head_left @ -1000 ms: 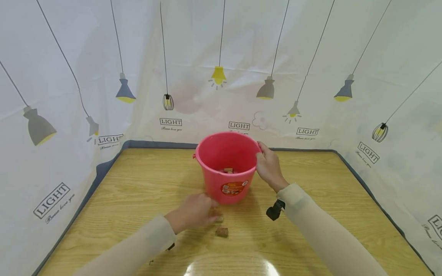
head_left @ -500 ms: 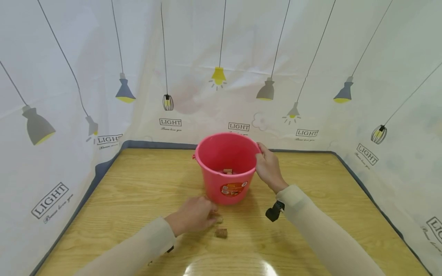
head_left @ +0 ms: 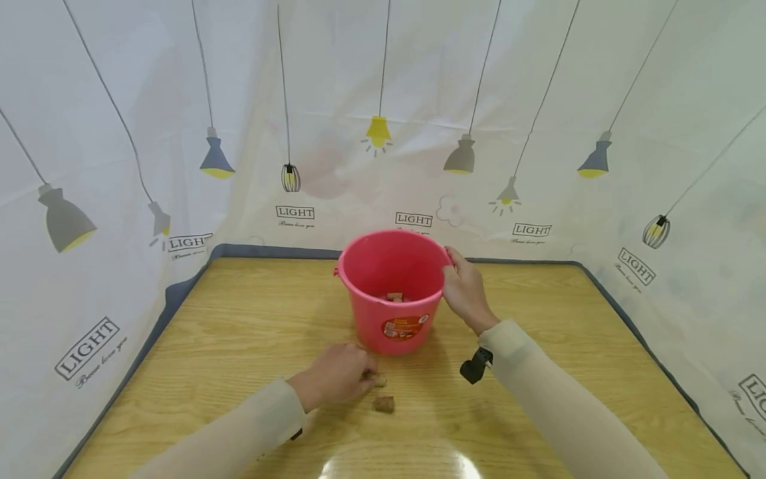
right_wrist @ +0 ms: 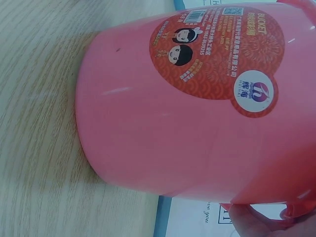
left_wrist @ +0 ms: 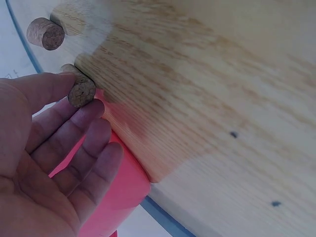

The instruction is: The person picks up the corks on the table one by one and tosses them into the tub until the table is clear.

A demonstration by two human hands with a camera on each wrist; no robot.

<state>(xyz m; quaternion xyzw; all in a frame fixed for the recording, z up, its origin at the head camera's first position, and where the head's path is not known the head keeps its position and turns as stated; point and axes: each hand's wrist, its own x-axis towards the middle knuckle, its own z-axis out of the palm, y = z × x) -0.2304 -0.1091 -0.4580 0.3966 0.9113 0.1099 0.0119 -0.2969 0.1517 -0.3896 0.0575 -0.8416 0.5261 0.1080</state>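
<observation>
A pink bucket (head_left: 374,319) with a round red label stands upright on the table, and a few corks (head_left: 395,295) show at its bottom. My right hand (head_left: 468,293) grips the bucket's rim on the right side; only part of that hand (right_wrist: 256,223) appears in the right wrist view. Low in front of the bucket, my left hand (head_left: 336,374) pinches a cork (left_wrist: 82,93) between thumb and fingertips, close to the tabletop. Its other fingers are loosely bent beside the bucket wall. A second cork (head_left: 383,404) lies on its side nearer to me, apart from the hand.
The wood-grain table (head_left: 251,306) runs back to a dark blue edge strip (head_left: 275,251). Behind and on both sides hangs a pale curtain (head_left: 335,86) printed with lamps. Small dark specks (left_wrist: 233,134) mark the tabletop left of the bucket.
My left hand, blurred a second ago over the nearer cork by the bucket, has steadied with its thumb and fingertips closed on it. The right hand and bucket have stayed put.
</observation>
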